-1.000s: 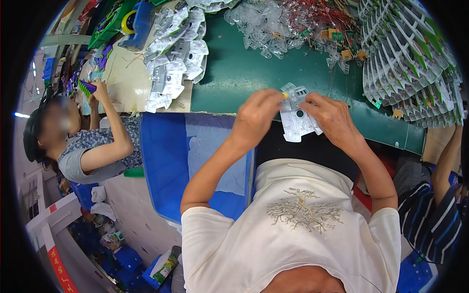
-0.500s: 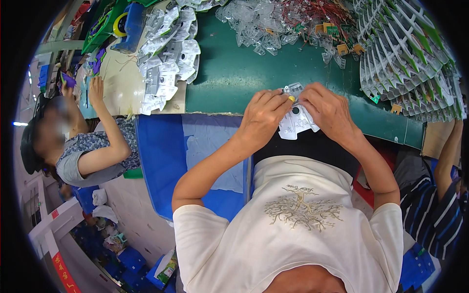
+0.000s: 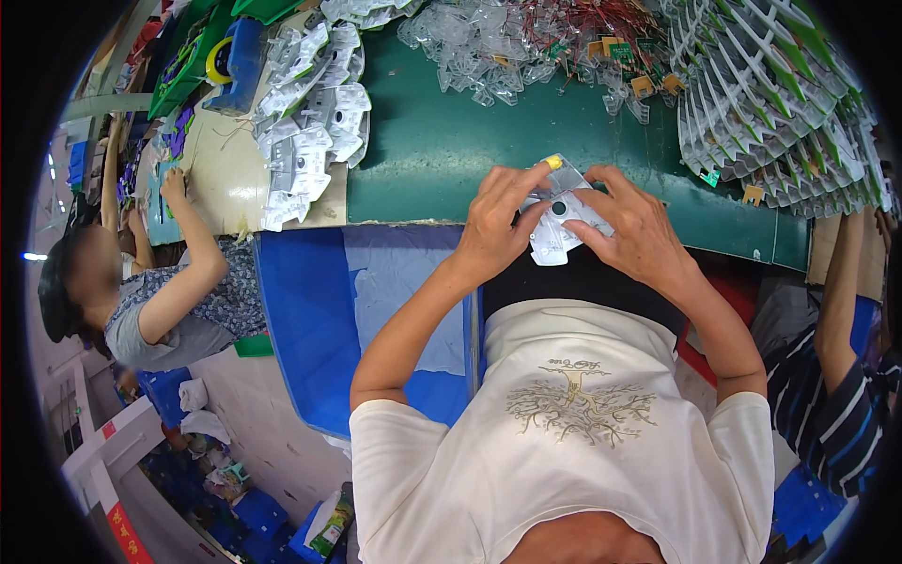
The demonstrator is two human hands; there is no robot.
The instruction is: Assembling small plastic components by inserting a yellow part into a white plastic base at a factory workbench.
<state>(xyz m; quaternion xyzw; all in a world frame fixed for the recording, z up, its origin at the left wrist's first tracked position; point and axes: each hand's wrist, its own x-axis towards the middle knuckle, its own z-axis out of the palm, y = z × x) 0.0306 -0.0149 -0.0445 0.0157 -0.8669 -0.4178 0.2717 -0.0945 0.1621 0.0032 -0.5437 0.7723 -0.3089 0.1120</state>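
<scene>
A pale grey moulded plastic shell with a dark round spot lies between my hands at the front edge of the green table. My left hand grips its left side, thumb on the face; a yellow wrap covers one fingertip, which rests by the far end. My right hand holds the right side, thumb across the face and fingers curled over the edge. Small details on the shell under my fingers are hidden.
Clear plastic parts heap at the back, beside red wires and small circuit boards. Stacked grey-green shells stand right; more shells lie left. A blue bin sits below the edge. Co-workers work at both sides.
Both thumbs have come onto the shell's face, and my fingers have spread toward its sides. More of the shell's middle shows. The co-worker at left has lowered a purple piece.
</scene>
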